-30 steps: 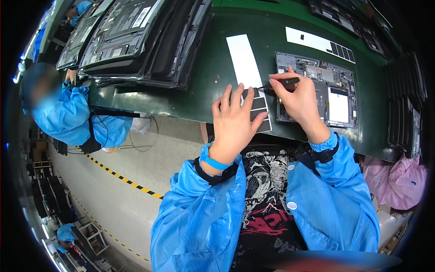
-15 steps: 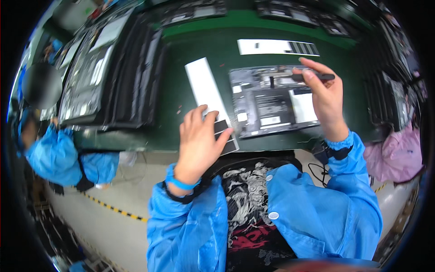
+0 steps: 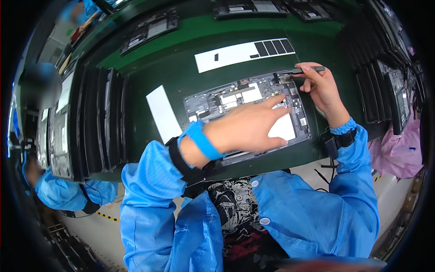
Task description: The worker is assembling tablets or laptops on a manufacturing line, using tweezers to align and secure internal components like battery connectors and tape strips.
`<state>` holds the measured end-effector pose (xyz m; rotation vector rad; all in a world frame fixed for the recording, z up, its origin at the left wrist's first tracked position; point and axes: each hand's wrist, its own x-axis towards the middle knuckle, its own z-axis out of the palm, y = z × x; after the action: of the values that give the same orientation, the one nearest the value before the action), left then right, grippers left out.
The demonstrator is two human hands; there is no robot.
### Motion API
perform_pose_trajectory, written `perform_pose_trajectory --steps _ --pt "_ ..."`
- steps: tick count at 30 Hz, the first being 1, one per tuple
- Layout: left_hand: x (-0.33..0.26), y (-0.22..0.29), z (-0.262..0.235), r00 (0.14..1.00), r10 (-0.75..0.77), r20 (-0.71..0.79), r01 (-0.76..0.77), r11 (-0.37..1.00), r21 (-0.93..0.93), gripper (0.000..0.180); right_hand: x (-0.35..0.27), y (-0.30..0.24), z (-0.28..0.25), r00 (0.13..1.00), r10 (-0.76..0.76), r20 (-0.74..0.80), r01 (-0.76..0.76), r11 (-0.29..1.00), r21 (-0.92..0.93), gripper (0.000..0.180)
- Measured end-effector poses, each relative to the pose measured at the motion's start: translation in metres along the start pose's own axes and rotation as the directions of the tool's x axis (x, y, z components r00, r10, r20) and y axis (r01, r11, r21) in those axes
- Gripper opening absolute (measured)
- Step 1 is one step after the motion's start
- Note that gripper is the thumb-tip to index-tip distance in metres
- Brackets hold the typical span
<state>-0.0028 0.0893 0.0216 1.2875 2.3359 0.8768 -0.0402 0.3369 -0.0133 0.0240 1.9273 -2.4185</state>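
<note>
An opened laptop base point(image 3: 303, 131) with its circuit board and inner parts bare lies on the green table in front of me. My left hand point(image 3: 258, 124) reaches across it with fingers spread, covering much of its middle and front; fingertip contact is hard to make out. Pinched in my right hand point(image 3: 322, 90) are dark tweezers point(image 3: 312, 70). Their tips point left at the base's far right corner, by a small dark part point(image 3: 284, 78). Whether the tips grip anything is too small to tell.
Beyond the base lies a white strip point(image 3: 206, 63) bearing black rectangles. Another white strip point(image 3: 162, 111) sits to its left. Laptop bases stand in rows at left point(image 3: 93, 122) and right point(image 3: 369, 93); more lie along the far edge point(image 3: 249, 8). Co-workers' blue point(image 3: 61, 190) and pink point(image 3: 396, 152) sleeves flank the table.
My left hand has left the white strip and moved right, over the laptop base. The tweezers in my right hand have shifted to the base's far right corner. The whole view has turned.
</note>
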Motion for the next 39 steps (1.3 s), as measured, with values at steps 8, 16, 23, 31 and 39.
perform_pose_trajectory --steps 8,16,23,31,39 --pt "0.005 0.014 -0.008 0.991 -0.058 0.117 0.048 0.995 0.085 0.053 -0.009 -0.002 0.006 0.978 0.141 0.153 -0.143 0.990 0.003 0.025" --pt "0.002 0.007 -0.010 0.986 -0.042 0.160 0.035 0.998 0.048 0.054 -0.004 -0.001 0.005 0.986 0.144 0.078 -0.142 0.989 -0.028 0.024" --pt "0.002 0.007 -0.007 0.990 -0.030 0.135 0.023 0.998 0.057 0.051 -0.004 0.004 0.001 0.988 0.131 0.083 -0.128 0.991 -0.040 0.024" --pt "0.002 0.010 -0.003 0.992 -0.043 0.118 0.036 0.998 0.054 0.048 -0.012 -0.007 0.007 0.980 0.109 0.164 -0.102 0.993 -0.053 0.024" --pt "0.002 0.009 0.000 0.997 -0.030 0.077 0.025 0.997 0.067 0.048 -0.004 0.003 0.005 0.990 0.088 0.108 -0.081 0.995 -0.063 0.022"
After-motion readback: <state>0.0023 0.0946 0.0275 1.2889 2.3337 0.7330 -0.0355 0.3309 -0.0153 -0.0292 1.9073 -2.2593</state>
